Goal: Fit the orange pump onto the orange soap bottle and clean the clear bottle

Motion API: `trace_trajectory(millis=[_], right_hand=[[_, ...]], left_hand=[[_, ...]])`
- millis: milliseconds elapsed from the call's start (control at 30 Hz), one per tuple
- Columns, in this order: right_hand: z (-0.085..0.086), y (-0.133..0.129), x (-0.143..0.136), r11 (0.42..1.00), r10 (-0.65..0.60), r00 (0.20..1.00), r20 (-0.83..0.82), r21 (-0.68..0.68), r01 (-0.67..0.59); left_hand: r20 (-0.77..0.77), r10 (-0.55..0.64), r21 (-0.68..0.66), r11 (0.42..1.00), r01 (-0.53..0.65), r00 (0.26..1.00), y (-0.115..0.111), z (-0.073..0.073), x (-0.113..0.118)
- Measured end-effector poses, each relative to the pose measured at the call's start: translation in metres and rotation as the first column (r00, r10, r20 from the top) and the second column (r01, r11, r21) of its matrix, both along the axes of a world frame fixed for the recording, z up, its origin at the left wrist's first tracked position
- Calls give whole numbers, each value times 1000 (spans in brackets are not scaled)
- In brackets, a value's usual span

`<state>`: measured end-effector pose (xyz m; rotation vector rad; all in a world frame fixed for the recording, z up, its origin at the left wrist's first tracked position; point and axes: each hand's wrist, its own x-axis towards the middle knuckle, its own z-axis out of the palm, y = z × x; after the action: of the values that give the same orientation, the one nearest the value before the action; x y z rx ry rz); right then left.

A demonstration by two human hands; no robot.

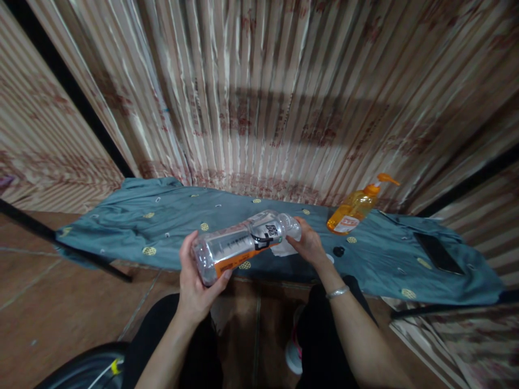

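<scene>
A clear plastic bottle [231, 251] with an orange and silver label lies tilted between my hands, its neck up to the right. My left hand [198, 286] is wrapped round its base end. At the other end, my right hand [310, 243] has its fingers closed on the neck, where a clear piece shows at the mouth; whether that piece is separate I cannot tell. Below the neck, partly hidden, is something white like a tissue [284, 249]. A small black cap [339, 251] rests on the cloth right of my right hand.
An orange pump bottle [352, 212] stands on the blue-green cloth [170, 221] at the back right. A dark phone [438, 253] lies farther right. Striped curtains hang behind, with dark poles at both sides. A black round object [87, 370] is on the floor at lower left.
</scene>
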<state>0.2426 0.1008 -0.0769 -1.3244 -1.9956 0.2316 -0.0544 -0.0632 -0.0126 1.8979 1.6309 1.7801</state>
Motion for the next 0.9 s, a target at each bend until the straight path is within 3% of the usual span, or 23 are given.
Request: trace_trajectory(millis=[900], right_hand=[[2, 0, -2, 1000, 4, 1000, 11, -4, -4]], left_hand=[[-18, 15, 30, 999, -15, 1000, 2, 0, -4]])
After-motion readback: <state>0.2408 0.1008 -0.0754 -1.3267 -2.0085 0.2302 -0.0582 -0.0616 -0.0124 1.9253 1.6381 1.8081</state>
